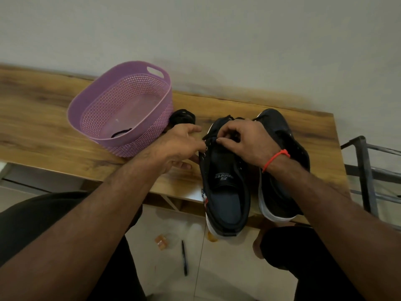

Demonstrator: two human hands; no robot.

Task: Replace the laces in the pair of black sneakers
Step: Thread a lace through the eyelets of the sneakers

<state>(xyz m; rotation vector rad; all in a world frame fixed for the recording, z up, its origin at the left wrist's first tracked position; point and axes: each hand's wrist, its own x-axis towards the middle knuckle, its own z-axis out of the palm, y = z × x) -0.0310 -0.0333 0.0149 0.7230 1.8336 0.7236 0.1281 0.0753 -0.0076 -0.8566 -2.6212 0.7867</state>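
The right hand [245,142] pinches a black lace [211,139] at the near sneaker [225,192] on the desk [54,127]; the left hand [180,146], fingers loosely curled, seems to hold the lace's end; the second sneaker [280,192] lies under the right wrist

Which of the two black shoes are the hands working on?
The left sneaker, the one whose inside with the printed insole shows. Both hands are at its lace holes. The right sneaker lies beside it under the wrist.
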